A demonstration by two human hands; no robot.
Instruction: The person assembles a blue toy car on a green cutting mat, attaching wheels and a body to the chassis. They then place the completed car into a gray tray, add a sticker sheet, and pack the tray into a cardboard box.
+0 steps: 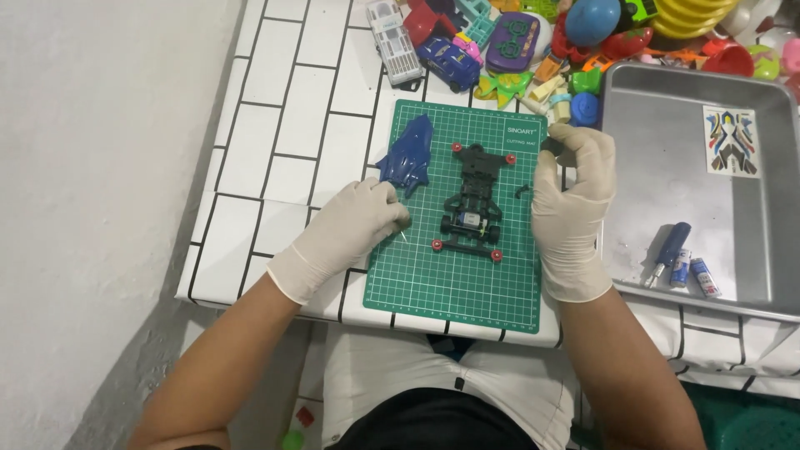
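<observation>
a: mid-frame, our gloved left hand [360, 223] pinched a tiny white piece beside the blue car shell [406, 157].
b: our right hand [573, 193] gripped a small dark part; seating it on the chassis [472, 206] seemingly needed care.

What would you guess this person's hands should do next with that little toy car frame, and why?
Probably bring the right hand down to the black chassis: its fingertips pinch something small and dark above the mat's edge, while the blue body shell lies aside by the left hand.

We see white tiled table [275, 125]: green cutting mat [433, 275], metal tray [658, 167], toy pile [533, 42] on it.
</observation>
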